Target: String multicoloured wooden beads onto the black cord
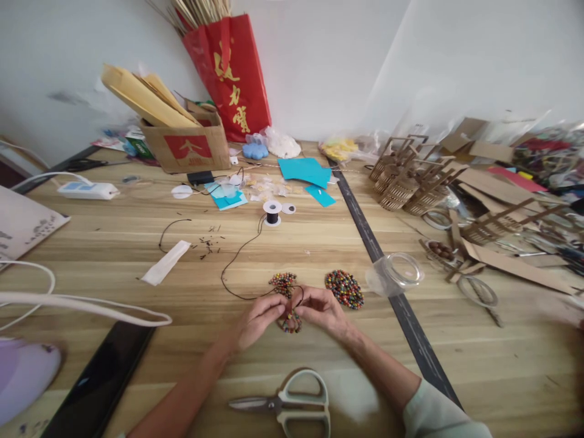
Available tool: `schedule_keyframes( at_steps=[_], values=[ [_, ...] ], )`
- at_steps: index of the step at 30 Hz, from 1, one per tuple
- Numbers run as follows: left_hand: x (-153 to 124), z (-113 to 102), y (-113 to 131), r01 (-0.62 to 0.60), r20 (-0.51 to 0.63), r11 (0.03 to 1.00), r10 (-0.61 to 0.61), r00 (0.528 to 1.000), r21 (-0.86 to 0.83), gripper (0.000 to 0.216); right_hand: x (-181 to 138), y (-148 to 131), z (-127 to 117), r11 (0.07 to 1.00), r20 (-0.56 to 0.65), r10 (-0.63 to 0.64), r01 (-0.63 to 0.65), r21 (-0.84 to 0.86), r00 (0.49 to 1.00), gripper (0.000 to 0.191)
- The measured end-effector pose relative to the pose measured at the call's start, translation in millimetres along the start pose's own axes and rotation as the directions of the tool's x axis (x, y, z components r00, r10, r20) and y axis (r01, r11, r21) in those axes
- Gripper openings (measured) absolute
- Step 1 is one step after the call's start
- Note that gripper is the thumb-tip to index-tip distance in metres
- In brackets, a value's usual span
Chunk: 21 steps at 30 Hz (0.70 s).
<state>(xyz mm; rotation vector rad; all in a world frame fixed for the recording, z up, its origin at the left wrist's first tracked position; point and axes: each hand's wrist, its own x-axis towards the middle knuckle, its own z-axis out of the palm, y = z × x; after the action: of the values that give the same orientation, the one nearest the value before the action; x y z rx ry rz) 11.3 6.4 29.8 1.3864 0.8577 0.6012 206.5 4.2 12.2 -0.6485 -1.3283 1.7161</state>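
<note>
In the head view, the step in hand seems to be tying thin black cord (222, 277) onto a bunch of small round multicoloured beads (283, 280) on the pale wood-grained table (191, 304). The left hand (259, 316) pinches the bunch's narrow middle; the right hand's (322, 309) fingertips grip a loop of cord. The next move probably calls for fine, even tension. Nearby: a smooth white plastic spool (272, 207), a glossy oval coil of matching beads (344, 289), and steel-bladed scissors with pale plastic handles (272, 404)

Right hand (322, 307) at multicoloured beads (291, 325)
</note>
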Motion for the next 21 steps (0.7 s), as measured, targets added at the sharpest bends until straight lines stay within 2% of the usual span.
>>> schedule_keyframes(
  at_steps=[2,5,12,16,21],
  values=[
    [1,0,-3,0.058,0.043,0.992,-0.054,0.998,-0.113,0.030,1,4,-2,0.999,-0.021,0.028,-0.027,0.039,0.999,0.028],
    [1,0,-10,0.104,0.055,0.977,-0.095,0.994,-0.187,0.029,2,9,-4,0.999,-0.093,0.042,-0.044,-0.022,0.995,0.028],
    [2,2,-22,0.140,0.092,0.959,-0.121,0.988,-0.245,0.032,3,6,-4,0.985,-0.102,0.066,-0.081,-0.152,0.993,0.030],
    [2,3,-25,0.183,0.094,0.953,-0.165,0.982,-0.243,0.031,5,5,-5,0.984,-0.084,0.025,-0.040,-0.175,0.996,0.030],
    [0,4,-21,0.227,0.071,0.944,-0.216,0.974,-0.238,0.023,5,13,-10,0.982,-0.073,0.076,-0.087,-0.170,0.994,0.031]
  ],
)
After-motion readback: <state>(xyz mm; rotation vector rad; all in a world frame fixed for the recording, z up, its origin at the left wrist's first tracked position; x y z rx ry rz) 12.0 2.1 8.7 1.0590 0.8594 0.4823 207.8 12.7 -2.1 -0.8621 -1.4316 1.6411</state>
